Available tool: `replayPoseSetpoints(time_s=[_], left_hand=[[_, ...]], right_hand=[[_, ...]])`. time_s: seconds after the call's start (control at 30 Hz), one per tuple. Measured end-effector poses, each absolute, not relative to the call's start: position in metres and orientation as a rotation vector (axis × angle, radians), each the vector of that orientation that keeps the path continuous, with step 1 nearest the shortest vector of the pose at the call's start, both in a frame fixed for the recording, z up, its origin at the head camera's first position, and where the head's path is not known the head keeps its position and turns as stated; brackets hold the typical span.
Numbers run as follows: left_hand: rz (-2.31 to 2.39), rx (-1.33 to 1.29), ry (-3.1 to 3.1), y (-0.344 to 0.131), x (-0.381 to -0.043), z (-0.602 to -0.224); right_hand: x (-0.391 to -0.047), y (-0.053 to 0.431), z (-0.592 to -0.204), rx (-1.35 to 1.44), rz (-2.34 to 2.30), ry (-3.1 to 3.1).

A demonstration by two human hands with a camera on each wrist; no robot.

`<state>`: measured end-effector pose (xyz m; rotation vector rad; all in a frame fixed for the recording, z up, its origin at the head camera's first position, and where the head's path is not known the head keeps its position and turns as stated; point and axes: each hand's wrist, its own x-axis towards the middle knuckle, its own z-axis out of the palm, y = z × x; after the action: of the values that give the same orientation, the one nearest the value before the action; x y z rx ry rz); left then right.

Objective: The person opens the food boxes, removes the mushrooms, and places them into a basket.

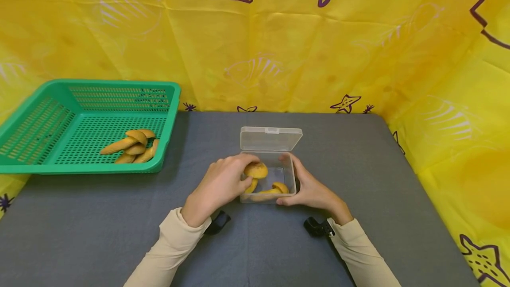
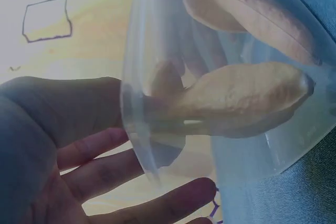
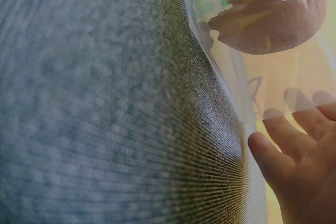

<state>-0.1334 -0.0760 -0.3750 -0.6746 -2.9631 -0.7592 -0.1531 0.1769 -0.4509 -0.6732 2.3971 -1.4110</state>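
My left hand (image 1: 221, 183) pinches a yellow-brown mushroom (image 1: 256, 170), cap up, at the left side of a clear plastic box (image 1: 281, 172). Its stem points down inside the box, and the left wrist view shows this mushroom (image 2: 247, 98) through the box wall. A second mushroom (image 1: 280, 187) lies along the front of the box, its cap towards the right. My right hand (image 1: 314, 191) grips the box's right side, thumb at the front corner and fingers towards the back. In the right wrist view a mushroom cap (image 3: 278, 19) shows through the wall.
The box's hinged lid (image 1: 271, 140) stands raised at the back. On the left is a green slotted basket (image 1: 172, 118) with several mushrooms (image 1: 137, 145) piled in its front right corner. A grey cloth (image 1: 358, 154) covers the table, and yellow printed fabric (image 1: 255, 34) hangs behind.
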Motion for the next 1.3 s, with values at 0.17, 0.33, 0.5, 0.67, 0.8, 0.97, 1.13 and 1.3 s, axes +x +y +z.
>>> replayPoseSetpoints(time_s=[0.17, 0.33, 0.5, 0.67, 0.8, 0.97, 1.13, 1.3], left_hand=[[-0.729, -0.677, -2.927, -0.077, -0.129, -0.371], [-0.720, -0.684, -2.891, -0.078, -0.127, -0.368], [-0.719, -0.704, -2.822, -0.079, -0.124, -0.365], [-0.782, -0.862, -2.715, -0.076, -0.122, -0.364], [-0.882, -1.050, -2.665, -0.073, -0.123, -0.368], [-1.059, -1.217, -2.665, -0.071, -0.125, -0.374], [-1.172, -1.276, -2.686, -0.070, -0.126, -0.377], [-1.154, -1.296, -2.733, -0.071, -0.127, -0.379]], right_hand=[[-0.153, 0.178, -0.449, -0.676, -1.414, 2.399], [-0.154, 0.179, -0.450, -0.678, -1.409, 2.401], [-0.154, 0.178, -0.449, -0.683, -1.409, 2.396], [-0.154, 0.178, -0.450, -0.696, -1.414, 2.397], [-0.153, 0.178, -0.450, -0.700, -1.408, 2.401], [-0.153, 0.178, -0.451, -0.685, -1.416, 2.384], [-0.153, 0.178, -0.451, -0.695, -1.418, 2.381], [-0.153, 0.178, -0.451, -0.696, -1.425, 2.379]])
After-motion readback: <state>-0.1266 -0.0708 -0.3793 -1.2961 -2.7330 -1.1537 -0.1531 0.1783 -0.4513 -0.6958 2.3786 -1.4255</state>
